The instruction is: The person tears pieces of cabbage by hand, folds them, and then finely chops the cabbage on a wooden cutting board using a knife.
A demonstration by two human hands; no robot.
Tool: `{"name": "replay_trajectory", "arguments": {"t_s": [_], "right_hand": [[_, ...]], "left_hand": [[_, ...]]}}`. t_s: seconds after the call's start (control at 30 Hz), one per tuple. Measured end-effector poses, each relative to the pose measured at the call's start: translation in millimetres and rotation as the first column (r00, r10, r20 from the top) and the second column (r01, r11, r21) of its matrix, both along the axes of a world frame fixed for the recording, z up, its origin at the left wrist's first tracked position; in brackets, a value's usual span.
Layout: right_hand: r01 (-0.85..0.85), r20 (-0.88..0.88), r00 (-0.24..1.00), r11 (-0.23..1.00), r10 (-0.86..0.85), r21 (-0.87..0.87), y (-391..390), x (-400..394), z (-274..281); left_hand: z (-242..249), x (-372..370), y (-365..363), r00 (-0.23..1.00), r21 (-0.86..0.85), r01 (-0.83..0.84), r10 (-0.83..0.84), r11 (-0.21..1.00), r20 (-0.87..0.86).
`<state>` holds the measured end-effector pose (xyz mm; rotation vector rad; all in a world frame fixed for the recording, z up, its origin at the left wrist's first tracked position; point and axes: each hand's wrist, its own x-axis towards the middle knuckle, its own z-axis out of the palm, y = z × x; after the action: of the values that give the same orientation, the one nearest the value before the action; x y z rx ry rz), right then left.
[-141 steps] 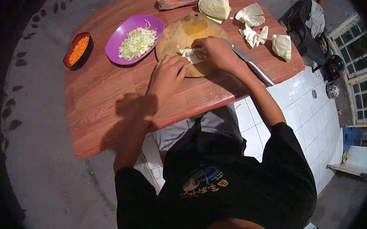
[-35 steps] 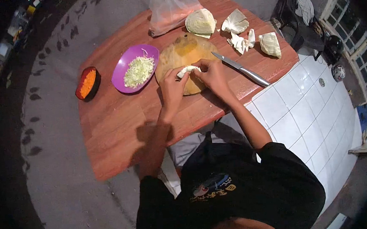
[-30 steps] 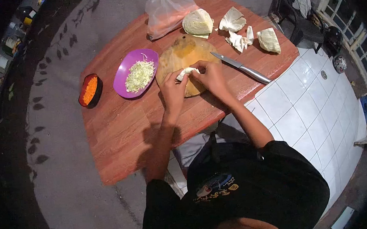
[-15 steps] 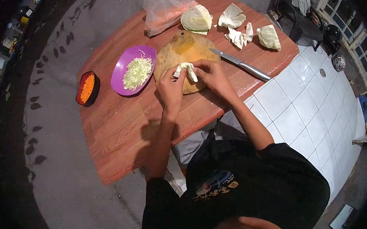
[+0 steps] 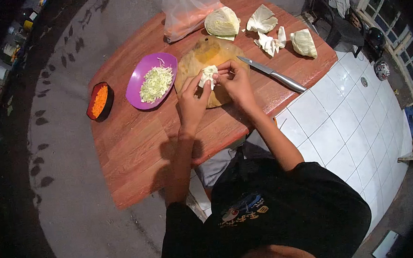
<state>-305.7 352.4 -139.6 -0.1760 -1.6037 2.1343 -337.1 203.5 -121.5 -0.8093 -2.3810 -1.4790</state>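
Note:
Between my two hands, over the round wooden cutting board [image 5: 216, 57], is a crumpled piece of cabbage leaf [image 5: 208, 76]. My left hand [image 5: 194, 99] pinches it from the left side with the fingers. On its right side, my right hand [image 5: 237, 85] grips the same piece between thumb and fingers. A knife [image 5: 273, 74] lies to the right, its blade tip at the board's edge and its handle towards the table edge. Left of the board, a purple bowl [image 5: 135, 81] holds shredded cabbage [image 5: 156, 84].
A small dark bowl [image 5: 109, 103] of shredded carrot [image 5: 100, 101] stands far left. Behind the board are a plastic bag [image 5: 187, 14] with orange contents and a cut cabbage half [image 5: 222, 22]. Loose cabbage leaves [image 5: 262, 19] and a cabbage chunk [image 5: 303, 43] lie at back right.
The cabbage leaf piece has been turned and bunched up between my hands. My right hand has lifted slightly and its fingers have shifted around the leaf.

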Motion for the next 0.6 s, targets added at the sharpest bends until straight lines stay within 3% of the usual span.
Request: {"name": "replay_trajectory", "arguments": {"t_s": [0.17, 0.27, 0.37, 0.43, 0.47, 0.53, 0.57, 0.6], "right_hand": [[0.019, 0.001, 1.0, 1.0, -0.019, -0.01, 1, 1, -7], [-0.073, 0.076, 0.993, 0.985, 0.085, -0.155, 4, 10, -2], [-0.107, 0.11, 0.987, 0.992, 0.114, -0.07, 10, 15, -4], [-0.298, 0.111, 0.95, 0.954, 0.293, 0.028, 18, 18, -1], [-0.297, 0.114, 0.95, 0.955, 0.292, 0.026, 23, 20, 0], [-0.192, 0.157, 0.976, 0.937, 0.151, 0.291, 32, 22, 3], [-0.191, 0.161, 0.976, 0.938, 0.149, 0.288, 34, 22, 6], [-0.096, 0.071, 0.995, 0.909, 0.073, 0.407, 35, 23, 8]], "left_hand": [[2, -1, -2, 0.994, -0.097, 0.024, -0.035, 0.995, -0.107], [0, -5, -5, 0.992, -0.14, 0.044, -0.061, 0.989, -0.115], [-5, -9, -10, 0.982, -0.126, 0.022, -0.045, 0.992, -0.182], [-3, -12, -15, 0.999, -0.136, 0.025, -0.029, 0.99, -0.027], [-4, -13, -14, 0.998, -0.135, 0.03, -0.037, 0.99, -0.053], [-7, -13, -13, 0.994, -0.169, 0.042, -0.057, 0.985, -0.088], [-7, -11, -11, 0.989, -0.201, 0.05, -0.076, 0.978, -0.124], [-7, -9, -10, 0.99, -0.203, 0.054, -0.079, 0.978, -0.121]]}}
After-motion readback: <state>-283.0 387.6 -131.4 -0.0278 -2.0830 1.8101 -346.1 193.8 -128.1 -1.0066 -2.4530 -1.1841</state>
